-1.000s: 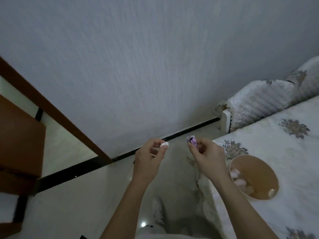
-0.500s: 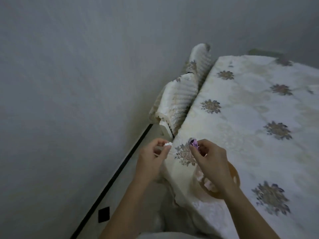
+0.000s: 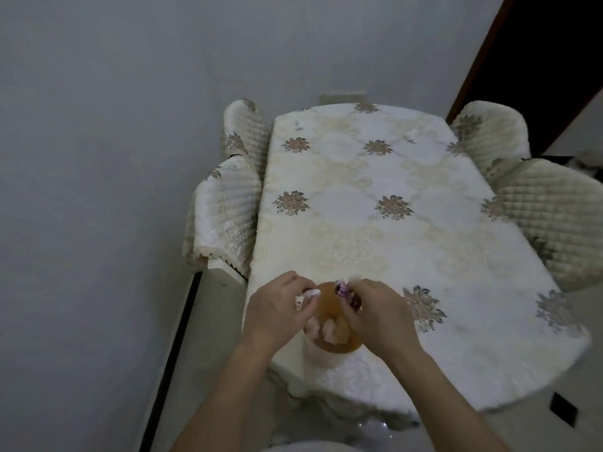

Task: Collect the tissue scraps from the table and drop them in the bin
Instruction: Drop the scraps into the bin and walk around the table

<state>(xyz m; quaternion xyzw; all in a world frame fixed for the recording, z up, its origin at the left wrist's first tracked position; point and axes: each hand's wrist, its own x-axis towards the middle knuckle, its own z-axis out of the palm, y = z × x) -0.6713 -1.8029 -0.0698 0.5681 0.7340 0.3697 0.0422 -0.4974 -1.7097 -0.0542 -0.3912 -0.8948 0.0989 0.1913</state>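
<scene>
Two hands are in the lower middle of the frame, both above one small round bin (image 3: 326,355) that stands on the near end of the table (image 3: 375,230). The left hand (image 3: 277,313) has its fingers closed on one white tissue scrap (image 3: 306,296), which it holds at the left side of the bin's opening. The right hand (image 3: 378,318) has its fingers closed on one scrap with purple print (image 3: 346,293), at the right side of the opening. The two hands are close to each other but do not touch; the brown inside of the bin shows between them. Inside the bin some pale scraps (image 3: 326,327) lie together; I count about three, but the blur does not let me be sure.

The table has one white cloth with brown flower motifs; about ten flowers can be seen on it. Near the far right edge of the table, in the upper middle of the frame, there is one small pale thing (image 3: 411,136); I cannot tell if it is a scrap.

Four chairs with quilted covers stand around the table: two at the left side (image 3: 225,210) and two at the right side (image 3: 551,216). A grey wall (image 3: 114,125) fills the left part of the frame.
</scene>
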